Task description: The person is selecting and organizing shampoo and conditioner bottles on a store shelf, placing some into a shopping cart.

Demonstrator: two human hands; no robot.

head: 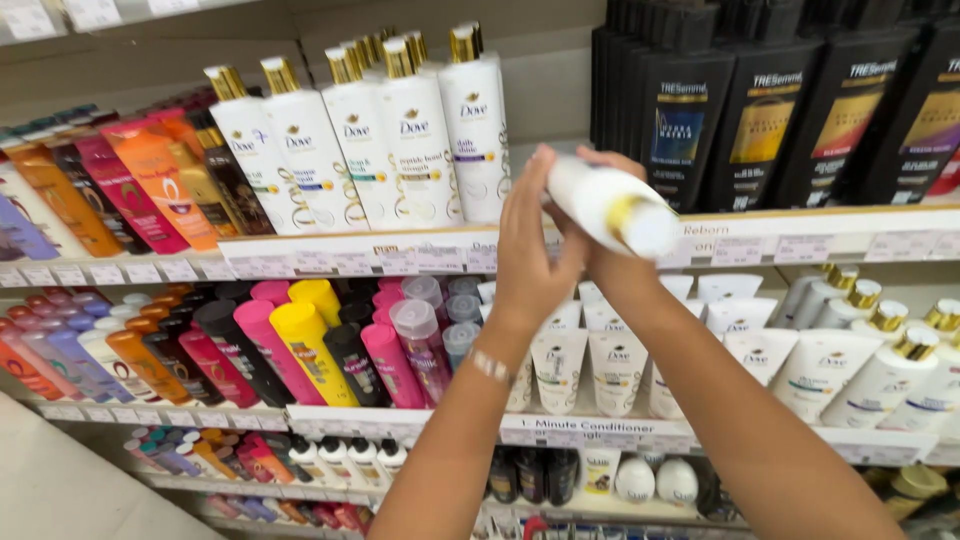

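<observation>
Upper shelf at left: white gold-capped bottles standing in a row, gap open beside them. Left hand flat against white bottle, fingers together. Bottle off the shelf, tilted, gold-ringed cap toward camera, just in front of the gap. Right hand clamped around it from behind. Black bottles at right. Placement apparently not yet done.
</observation>
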